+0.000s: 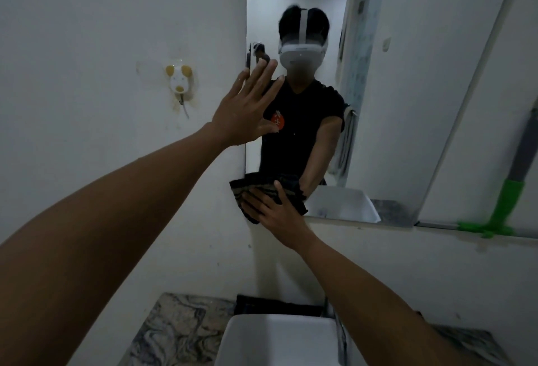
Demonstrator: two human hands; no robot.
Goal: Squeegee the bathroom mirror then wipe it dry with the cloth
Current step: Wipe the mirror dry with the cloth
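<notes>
The bathroom mirror (387, 80) hangs on the white wall ahead and reflects a person in a black shirt. A dark striped cloth (262, 188) lies against the mirror's lower left corner, and my right hand (276, 214) presses flat on it with fingers spread. My left hand (247, 109) is open, palm forward, fingers apart, resting at the mirror's left edge and holding nothing. The green squeegee (506, 211) with a grey handle leans on the ledge at the right, beyond the mirror's lower right corner, away from both hands.
A white sink basin (279, 342) sits below on a marbled counter (180, 333), with a dark cloth behind it. A small animal-shaped wall hook (179, 81) is stuck to the wall left of the mirror. A narrow ledge (436, 224) runs under the mirror.
</notes>
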